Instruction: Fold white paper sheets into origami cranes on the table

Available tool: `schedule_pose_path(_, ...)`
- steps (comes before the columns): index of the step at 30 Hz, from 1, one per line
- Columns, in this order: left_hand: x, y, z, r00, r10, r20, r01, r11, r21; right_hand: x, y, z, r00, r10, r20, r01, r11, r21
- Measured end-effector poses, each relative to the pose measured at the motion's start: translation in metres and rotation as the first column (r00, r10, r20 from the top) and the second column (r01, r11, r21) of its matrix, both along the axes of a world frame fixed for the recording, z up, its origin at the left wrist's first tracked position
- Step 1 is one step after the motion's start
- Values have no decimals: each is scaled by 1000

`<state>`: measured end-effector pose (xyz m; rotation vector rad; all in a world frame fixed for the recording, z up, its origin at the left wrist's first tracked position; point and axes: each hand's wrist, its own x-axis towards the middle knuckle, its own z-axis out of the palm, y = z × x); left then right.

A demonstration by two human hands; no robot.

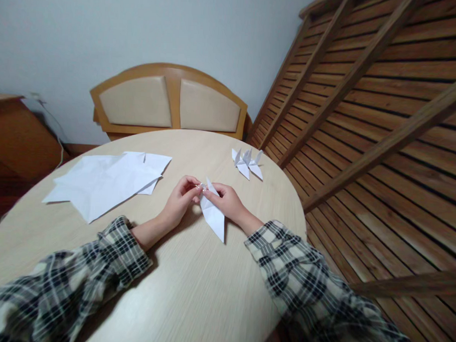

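A partly folded white paper piece (213, 213) is held over the middle of the round wooden table (194, 289). My left hand (182, 197) pinches its upper tip from the left. My right hand (227, 200) grips the same top part from the right, fingers closed on the paper. The long pointed end of the paper hangs down toward me. Both sleeves are plaid.
A loose pile of white paper sheets (108, 182) lies on the left of the table. Finished folded paper figures (247, 163) sit at the far right edge. A wooden chair (170, 104) stands behind the table. A slatted wooden frame (383, 121) leans on the right.
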<state>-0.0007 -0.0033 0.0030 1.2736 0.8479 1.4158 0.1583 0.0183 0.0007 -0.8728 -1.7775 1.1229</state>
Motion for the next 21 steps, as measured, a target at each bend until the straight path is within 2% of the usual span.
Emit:
schedule_pose_path(7,1,2,-2,999,37,-28,-38,999,-31,0,-1,0,999,12,35,-13,999,37)
schedule_pose_path(12,-1,2,-2,992,40,-117,-41,999,-1,1,-1,-1,998,26,62,-30,997,74)
schedule_pose_path(21,-1,4,-5,990,62,-129,-59,998,27,1,0,-4,997,32,64,-36,997,64)
